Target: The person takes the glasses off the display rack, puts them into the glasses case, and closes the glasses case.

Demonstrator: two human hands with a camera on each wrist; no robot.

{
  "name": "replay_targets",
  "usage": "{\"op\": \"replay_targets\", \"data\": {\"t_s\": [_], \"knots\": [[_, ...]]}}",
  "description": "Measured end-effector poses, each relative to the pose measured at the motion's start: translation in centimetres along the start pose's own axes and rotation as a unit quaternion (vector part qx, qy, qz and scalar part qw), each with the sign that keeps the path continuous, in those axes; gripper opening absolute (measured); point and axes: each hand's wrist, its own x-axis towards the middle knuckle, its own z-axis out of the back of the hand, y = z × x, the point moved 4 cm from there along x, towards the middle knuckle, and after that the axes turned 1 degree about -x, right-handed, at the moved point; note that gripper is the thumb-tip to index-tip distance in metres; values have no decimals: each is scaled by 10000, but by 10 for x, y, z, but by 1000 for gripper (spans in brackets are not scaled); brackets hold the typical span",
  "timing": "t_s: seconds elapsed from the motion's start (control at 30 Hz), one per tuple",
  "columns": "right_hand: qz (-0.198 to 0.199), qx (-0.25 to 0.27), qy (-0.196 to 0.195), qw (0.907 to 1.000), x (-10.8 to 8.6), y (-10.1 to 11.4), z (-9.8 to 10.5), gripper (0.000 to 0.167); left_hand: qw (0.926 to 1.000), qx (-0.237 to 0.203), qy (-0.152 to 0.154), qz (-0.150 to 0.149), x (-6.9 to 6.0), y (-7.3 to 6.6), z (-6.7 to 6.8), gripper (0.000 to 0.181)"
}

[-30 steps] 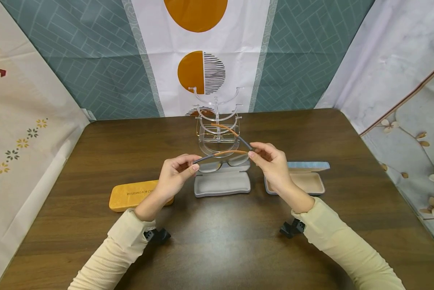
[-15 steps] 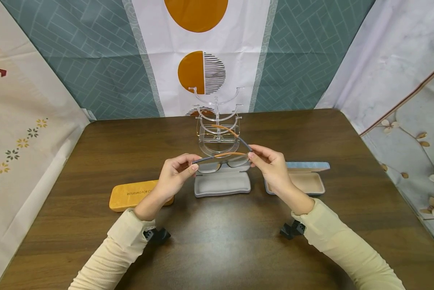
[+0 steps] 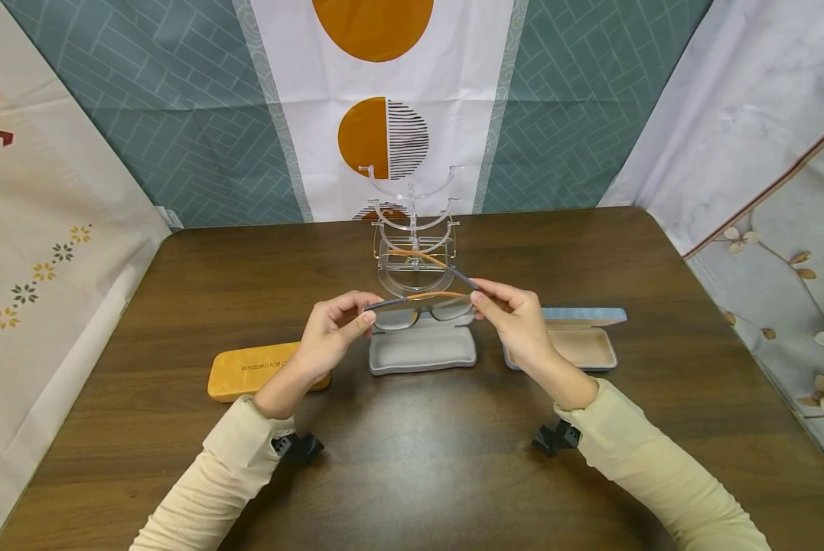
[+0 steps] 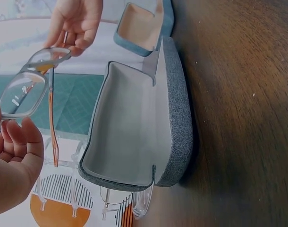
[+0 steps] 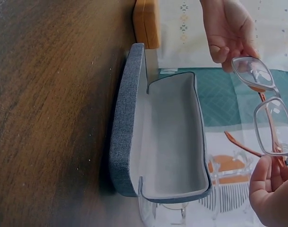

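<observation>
A pair of eyeglasses point(image 3: 396, 318) with a grey front and orange temple ends is held up between both hands. My left hand point(image 3: 332, 329) pinches it at the left hinge corner, and my right hand point(image 3: 515, 314) pinches the right corner. Both temples are unfolded and point away, crossing each other in the head view. Below the lenses, an open grey glasses case point(image 3: 421, 352) lies on the table, its pale inside bare. In the left wrist view, the clear lenses point(image 4: 26, 92) and the fabric-covered case point(image 4: 179, 109) stand apart.
Behind the hands stands a clear tiered eyewear stand point(image 3: 412, 195) with a thin gold-rimmed pair of glasses on a low tier. A closed yellow case point(image 3: 253, 371) lies left, partly behind the left wrist. An open blue case point(image 3: 594, 348) with beige lining sits right, on the brown table point(image 3: 412, 459).
The temple ends have dipped slightly, and the right-hand temple's tip has swung a little left and down. The right hand has lowered slightly. The left hand has hardly moved.
</observation>
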Motion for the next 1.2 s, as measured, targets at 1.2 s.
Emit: {"op": "replay_targets", "data": {"t_s": [1.2], "knots": [[367, -536, 322, 9974, -4, 5, -5, 19, 9990, 287, -336, 44, 1, 0, 4, 18]]}}
